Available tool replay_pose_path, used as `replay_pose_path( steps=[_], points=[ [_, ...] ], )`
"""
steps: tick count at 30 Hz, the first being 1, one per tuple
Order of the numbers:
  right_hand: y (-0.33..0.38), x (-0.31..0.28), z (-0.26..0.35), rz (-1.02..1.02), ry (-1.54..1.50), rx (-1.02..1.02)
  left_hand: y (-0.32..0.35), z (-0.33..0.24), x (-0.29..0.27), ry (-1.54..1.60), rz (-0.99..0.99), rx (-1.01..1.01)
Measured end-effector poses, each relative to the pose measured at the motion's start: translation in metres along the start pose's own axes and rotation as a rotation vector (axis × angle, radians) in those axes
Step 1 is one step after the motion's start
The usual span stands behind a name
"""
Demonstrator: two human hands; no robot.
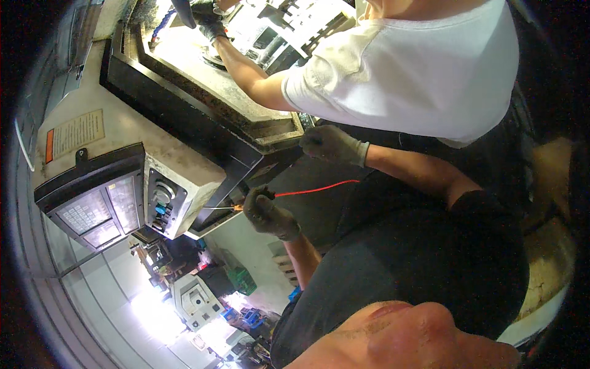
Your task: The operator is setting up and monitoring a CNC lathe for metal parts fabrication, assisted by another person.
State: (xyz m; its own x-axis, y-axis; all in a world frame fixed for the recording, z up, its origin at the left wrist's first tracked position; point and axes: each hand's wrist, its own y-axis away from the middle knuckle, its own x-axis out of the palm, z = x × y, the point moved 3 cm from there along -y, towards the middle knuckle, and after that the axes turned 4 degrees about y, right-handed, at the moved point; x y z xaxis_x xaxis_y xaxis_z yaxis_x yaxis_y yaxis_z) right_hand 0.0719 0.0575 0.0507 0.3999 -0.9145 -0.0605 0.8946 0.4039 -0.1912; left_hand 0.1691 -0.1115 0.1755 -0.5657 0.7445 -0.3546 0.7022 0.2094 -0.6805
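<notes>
My left hand (267,215), in a dirty grey work glove, is closed around a tool with a thin metal rod (218,208) and an orange part (238,208). On the other side of the fist a red hose or cord (316,187) trails off to the right. My right hand (335,144), in a similar glove, is curled closed beside the corner of the machine's dark ledge (246,154). Whatever its fingers hold, if anything, is hidden.
Close at the far side, a person in a white shirt (418,74) reaches a gloved hand (211,27) into the lit machine bed (239,92). A control panel (92,209) with a knob unit (163,200) juts out at left. A green crate (243,281) stands lower down.
</notes>
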Motion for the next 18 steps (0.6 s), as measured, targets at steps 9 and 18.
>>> replay_pose_path(
  steps=[9, 18],
  points=[
    [0.0023, -0.0001, -0.0005, -0.001, -0.061, 0.05, 0.0007, -0.0019, 0.002, -0.03, 0.004, -0.009],
    [0.0002, -0.0011, 0.0021, 0.024, 0.039, -0.039, 0.0003, 0.0002, 0.0006, -0.069, 0.011, 0.007]
  ],
)
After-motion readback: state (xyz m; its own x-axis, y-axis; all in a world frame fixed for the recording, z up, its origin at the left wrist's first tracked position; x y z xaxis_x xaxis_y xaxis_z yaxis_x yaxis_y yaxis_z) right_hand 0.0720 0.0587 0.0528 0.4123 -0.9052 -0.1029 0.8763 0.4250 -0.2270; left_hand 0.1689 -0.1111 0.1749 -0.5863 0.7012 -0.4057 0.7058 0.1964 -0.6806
